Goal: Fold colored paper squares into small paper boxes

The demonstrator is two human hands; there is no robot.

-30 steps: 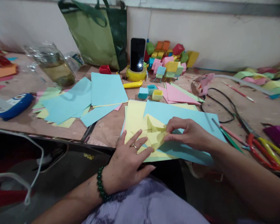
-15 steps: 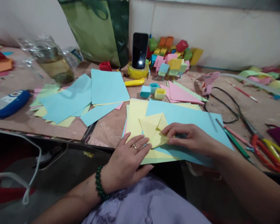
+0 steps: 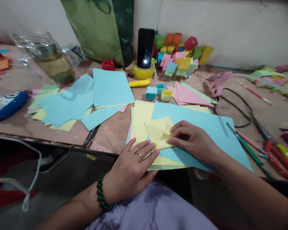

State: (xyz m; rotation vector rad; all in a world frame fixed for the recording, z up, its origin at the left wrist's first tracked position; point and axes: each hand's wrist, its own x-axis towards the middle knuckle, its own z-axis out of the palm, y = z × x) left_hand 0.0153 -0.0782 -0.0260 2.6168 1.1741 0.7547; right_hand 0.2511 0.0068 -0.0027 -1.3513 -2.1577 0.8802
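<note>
Pinching the right edge of a folded yellow paper [image 3: 153, 127]: right hand [image 3: 192, 140], thumb and fingertips closed together on it. Left hand [image 3: 132, 172] lies palm down, fingers nearly straight and slightly apart, tips at the paper's lower-left edge, not gripping; exact contact under the tips, can't tell. Ring [image 3: 139, 154] on a left finger, green bead bracelet [image 3: 101, 193] on that wrist.

Folded paper sits on top of a loose stack, over a yellow sheet [image 3: 140, 118] and a big blue sheet [image 3: 206, 124], at the table's front edge. Just beyond the stack: small yellow box [image 3: 166, 95], two small blue boxes [image 3: 151, 93] beside it, pink paper [image 3: 192, 94] to their right. Right of the stack: scissors [image 3: 282, 161], handles toward the person; pink glue gun [image 3: 219, 83] farther back. Behind the boxes: yellow cutter [image 3: 139, 83], then phone [image 3: 145, 48] upright on a yellow roll [image 3: 144, 73]. Green bag [image 3: 96, 32] against the wall, glass jar [image 3: 54, 65] left of it.
</note>
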